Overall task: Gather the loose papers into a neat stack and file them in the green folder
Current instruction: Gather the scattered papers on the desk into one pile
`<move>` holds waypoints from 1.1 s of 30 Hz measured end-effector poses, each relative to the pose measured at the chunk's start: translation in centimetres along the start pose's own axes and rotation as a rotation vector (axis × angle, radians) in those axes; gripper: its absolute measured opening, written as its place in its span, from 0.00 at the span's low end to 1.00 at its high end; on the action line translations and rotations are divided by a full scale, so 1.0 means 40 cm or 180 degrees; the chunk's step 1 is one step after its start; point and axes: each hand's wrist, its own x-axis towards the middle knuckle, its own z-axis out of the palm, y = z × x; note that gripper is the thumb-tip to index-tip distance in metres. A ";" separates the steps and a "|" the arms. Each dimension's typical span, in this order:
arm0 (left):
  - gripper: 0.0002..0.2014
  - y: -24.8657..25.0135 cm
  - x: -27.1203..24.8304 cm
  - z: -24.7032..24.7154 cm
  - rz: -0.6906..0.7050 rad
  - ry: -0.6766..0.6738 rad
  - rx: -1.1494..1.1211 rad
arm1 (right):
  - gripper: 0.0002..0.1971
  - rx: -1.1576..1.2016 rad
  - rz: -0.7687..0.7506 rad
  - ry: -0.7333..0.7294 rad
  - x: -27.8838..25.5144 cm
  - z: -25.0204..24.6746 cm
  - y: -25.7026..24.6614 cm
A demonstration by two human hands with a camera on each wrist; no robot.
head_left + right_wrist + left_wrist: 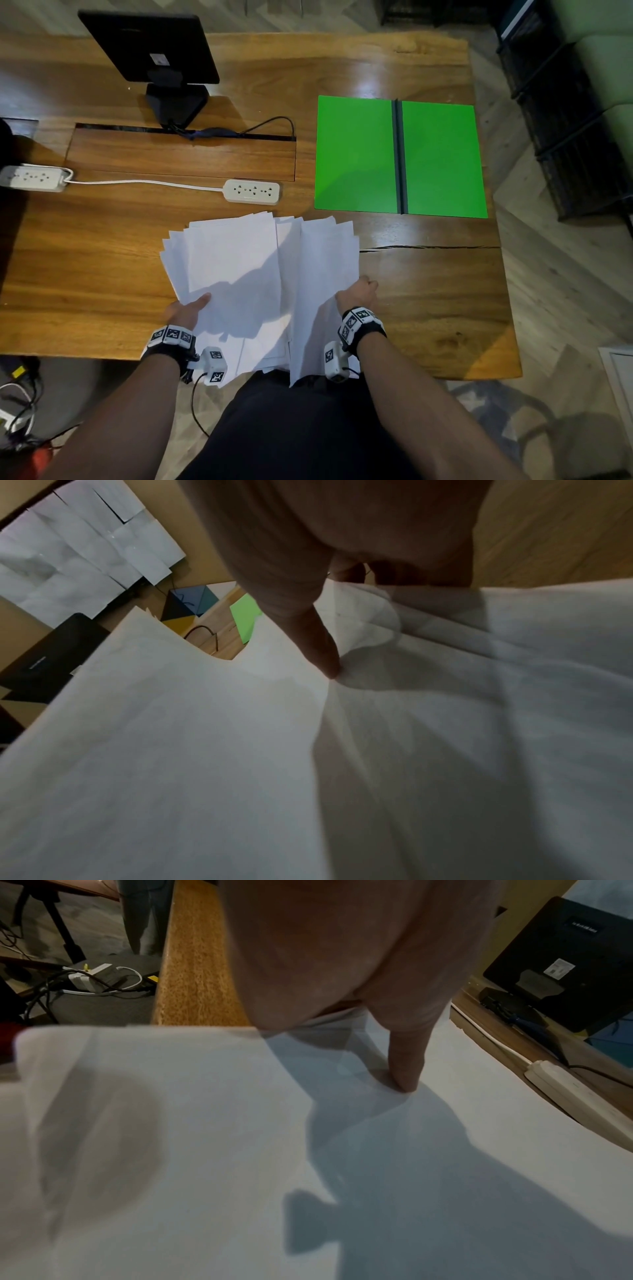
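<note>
Several white papers [253, 274] are fanned in a loose bundle over the table's near edge, overhanging toward me. My left hand [186, 310] grips the bundle's left side, thumb [407, 1066] on top, the other fingers hidden beneath. My right hand [358, 293] pinches the right side, thumb [322, 653] pressed on the sheets [240, 750], which crease around it. The green folder [399, 157] lies open and flat at the far right of the table, a dark spine down its middle, apart from the papers.
A black monitor [150, 48] stands at the back left, with its cable running into a table slot. Two white power strips [251, 192] joined by a cord lie just beyond the papers. The wooden table [445, 308] has a crack at the right.
</note>
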 end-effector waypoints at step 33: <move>0.36 0.002 -0.017 0.018 -0.0168 0.0063 0.0087 | 0.25 0.2106 -0.1569 -0.1155 -0.228 -0.441 -0.067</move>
